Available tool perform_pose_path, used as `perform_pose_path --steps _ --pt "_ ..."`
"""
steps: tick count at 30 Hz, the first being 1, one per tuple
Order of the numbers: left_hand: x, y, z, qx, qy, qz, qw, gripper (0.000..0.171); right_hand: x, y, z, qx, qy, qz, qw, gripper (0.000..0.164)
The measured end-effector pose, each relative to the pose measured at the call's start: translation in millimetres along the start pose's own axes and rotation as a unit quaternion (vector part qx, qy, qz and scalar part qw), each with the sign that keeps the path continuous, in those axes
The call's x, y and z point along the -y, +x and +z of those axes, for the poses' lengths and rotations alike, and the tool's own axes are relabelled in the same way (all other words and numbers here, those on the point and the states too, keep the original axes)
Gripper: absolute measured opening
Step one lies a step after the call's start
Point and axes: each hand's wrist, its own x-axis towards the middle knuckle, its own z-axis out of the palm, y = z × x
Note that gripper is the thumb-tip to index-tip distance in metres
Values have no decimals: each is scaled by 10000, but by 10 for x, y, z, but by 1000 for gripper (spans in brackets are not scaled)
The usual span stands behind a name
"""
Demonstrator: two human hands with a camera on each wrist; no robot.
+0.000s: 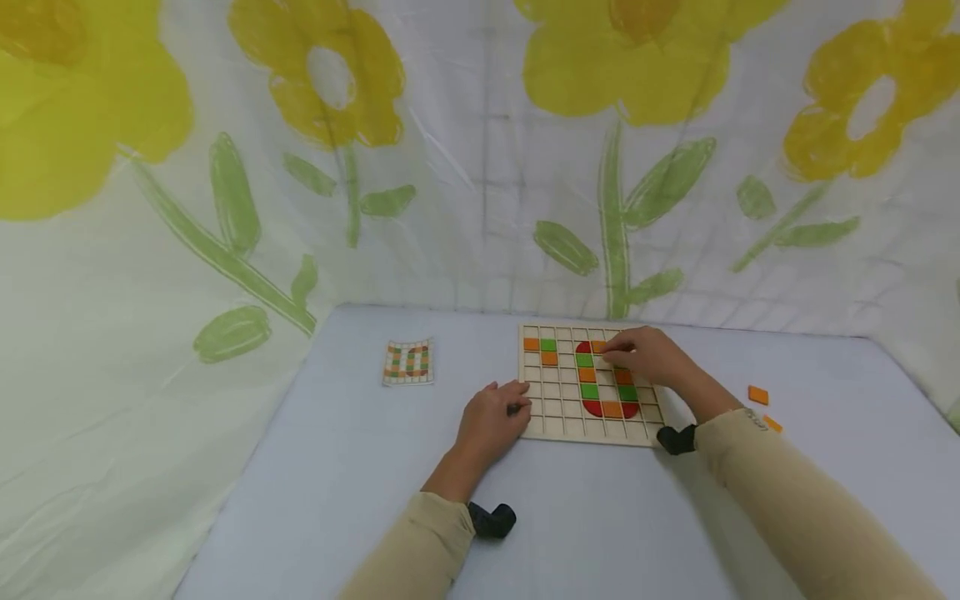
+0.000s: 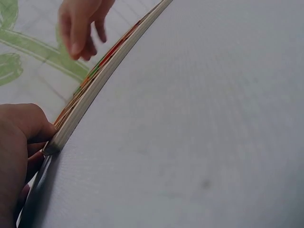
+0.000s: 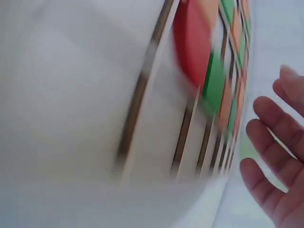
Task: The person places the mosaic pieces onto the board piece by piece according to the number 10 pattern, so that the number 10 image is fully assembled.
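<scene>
Wooden grid board (image 1: 561, 427) lies flat on the pale surface (image 1: 360, 467), ahead of the person and slightly right of centre. Red, green and orange tiles (image 1: 590, 391) form a rounded ring in its cells, upper right part hidden by the right hand; two orange and one green sit at upper left. Right hand (image 1: 645, 352) is over the board at the top of the ring; fingers slightly bent and apart. Left hand (image 1: 493, 418) touches the board's left edge with bent fingers; cannot tell whether they pinch it. Two loose orange pieces (image 1: 758, 395) lie on the surface, right of the board. Pattern card (image 1: 408, 362) lies left of the board, well apart. Beige sleeves (image 1: 787, 492); black device (image 1: 492, 522) at each wrist. Behind: white curtain (image 1: 465, 242) printed with yellow flowers.
</scene>
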Motion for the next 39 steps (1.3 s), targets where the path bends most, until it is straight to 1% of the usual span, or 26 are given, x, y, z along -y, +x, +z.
perform_pose_path --steps 2,4,7,10,14,17,19,22,24,25,27,32,35,39 --pt "2 17 -7 7 -13 -27 10000 13 -135 -128 -105 -36 -75 176 9998 38" --pt "6 22 -5 3 -16 -30 10000 13 -261 -271 -200 16 -180 368 9992 45" --pt "9 15 3 19 -33 -43 10000 13 -440 -488 -314 260 -345 694 9967 52" --pt "12 7 11 23 -34 -47 10000 13 -597 -693 -393 575 -402 905 9934 57" --pt "12 9 3 53 -50 -72 9999 14 -739 -923 -417 764 -190 824 9935 61" --pt "17 10 -1 70 -20 -43 10000 14 -785 -1050 -370 718 34 713 9949 60" --pt "20 9 1 79 19 -32 10000 15 -793 -1094 -322 613 101 609 9962 56" --pt "28 7 9 69 50 6 10000 15 -775 -1102 -254 427 -100 513 9977 45" --pt "32 6 14 59 41 2 10000 15 -750 -1080 -221 345 -239 518 9978 40" --pt "34 4 16 43 12 6 10000 15 -727 -1066 -218 342 -293 585 9973 39" --pt "36 1 17 19 -43 8 10000 14 -690 -1040 -227 406 -345 681 9963 40" --pt "47 -3 21 -13 -94 3 10000 15 -642 -1006 -236 565 -244 881 9942 43" --pt "56 -5 20 -24 -103 -38 9999 15 -639 -1013 -200 490 -114 949 9942 42" --pt "43 5 12 9 -202 -52 9998 15 -632 -1060 -169 259 253 1118 9931 42"
